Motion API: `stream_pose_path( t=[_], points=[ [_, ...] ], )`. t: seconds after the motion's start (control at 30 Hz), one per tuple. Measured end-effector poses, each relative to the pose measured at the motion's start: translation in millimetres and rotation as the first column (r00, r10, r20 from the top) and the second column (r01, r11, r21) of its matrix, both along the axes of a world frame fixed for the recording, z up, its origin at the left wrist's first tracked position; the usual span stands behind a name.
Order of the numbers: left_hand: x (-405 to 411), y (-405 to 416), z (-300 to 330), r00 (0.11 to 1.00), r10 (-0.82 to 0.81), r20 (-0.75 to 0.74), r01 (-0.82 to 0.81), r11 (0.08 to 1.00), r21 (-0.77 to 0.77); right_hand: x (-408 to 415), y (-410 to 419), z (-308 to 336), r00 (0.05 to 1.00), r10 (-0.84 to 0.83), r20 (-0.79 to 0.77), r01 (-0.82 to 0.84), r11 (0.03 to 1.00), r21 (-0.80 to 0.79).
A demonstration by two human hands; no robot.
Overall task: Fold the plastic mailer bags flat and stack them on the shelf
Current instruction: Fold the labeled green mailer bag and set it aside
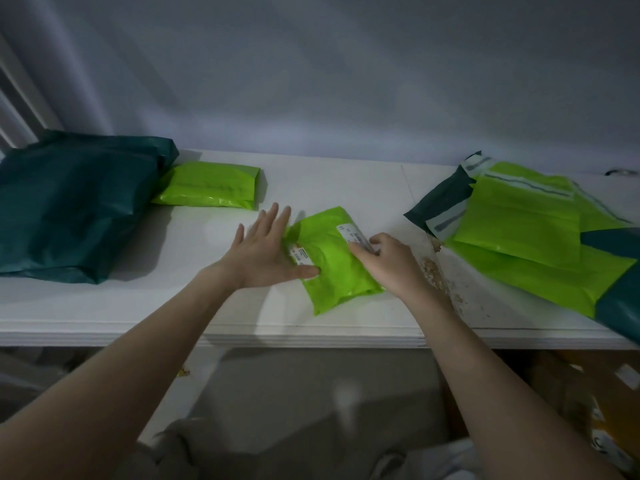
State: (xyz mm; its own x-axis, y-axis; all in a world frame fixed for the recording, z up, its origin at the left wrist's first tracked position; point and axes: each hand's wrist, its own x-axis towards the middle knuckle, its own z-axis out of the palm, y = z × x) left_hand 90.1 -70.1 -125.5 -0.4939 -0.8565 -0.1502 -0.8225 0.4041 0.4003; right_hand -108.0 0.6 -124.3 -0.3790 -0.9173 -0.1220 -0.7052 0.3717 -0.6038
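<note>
The left hand (263, 251) is lying flat with straight fingers on the folded mailer (329, 261) mid-shelf (346, 181), while the right hand (384, 261) is pinching its label edge. Slippery plastic could spring open once released.

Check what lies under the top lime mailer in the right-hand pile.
Under the top lime mailer: a larger lime mailer and a dark green mailer poking out left. Anything deeper is covered.
</note>
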Motion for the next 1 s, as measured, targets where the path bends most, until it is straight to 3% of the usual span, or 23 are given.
stream_pose_path(
  t=[0.07, 0.17, 0.27, 0.37, 0.53, 0.7, 0.8, 1.0],
  points=[
    [9, -4, 5, 0.998, 0.066, -0.002, -0.066, 0.998, -0.016, 2, -3, -1, 0.991, -0.028, 0.13, 0.033, 0.999, -0.039],
    [18, -8, 6, 0.983, 0.173, -0.061, -0.173, 0.985, 0.012, 13, -6, 0, 0.98, -0.029, 0.197, 0.042, 0.997, -0.06],
    [25, -9, 4, 0.97, 0.176, -0.167, -0.16, 0.981, 0.105, 21, -13, -1, 0.96, -0.003, 0.281, 0.041, 0.991, -0.13],
    [35, -10, 9, 0.933, 0.172, -0.315, -0.163, 0.985, 0.053, 29, -16, 3, 0.957, 0.058, 0.285, 0.011, 0.972, -0.235],
    [52, -16, 27, 0.794, 0.245, -0.556, -0.255, 0.965, 0.06, 41, -15, 27, 0.923, 0.259, 0.284, -0.125, 0.901, -0.416],
    [70, -12, 55, 0.725, 0.209, -0.657, -0.063, 0.969, 0.238, 57, -17, 47, 0.837, 0.424, 0.344, -0.263, 0.865, -0.428],
    [82, -12, 60, 0.627, 0.25, -0.738, 0.056, 0.93, 0.363, 66, -22, 48, 0.822, 0.431, 0.372, -0.271, 0.871, -0.41],
    [89, -19, 54, 0.458, 0.309, -0.833, -0.08, 0.948, 0.308, 84, -34, 42, 0.757, 0.308, 0.577, -0.075, 0.917, -0.391]
  ],
)
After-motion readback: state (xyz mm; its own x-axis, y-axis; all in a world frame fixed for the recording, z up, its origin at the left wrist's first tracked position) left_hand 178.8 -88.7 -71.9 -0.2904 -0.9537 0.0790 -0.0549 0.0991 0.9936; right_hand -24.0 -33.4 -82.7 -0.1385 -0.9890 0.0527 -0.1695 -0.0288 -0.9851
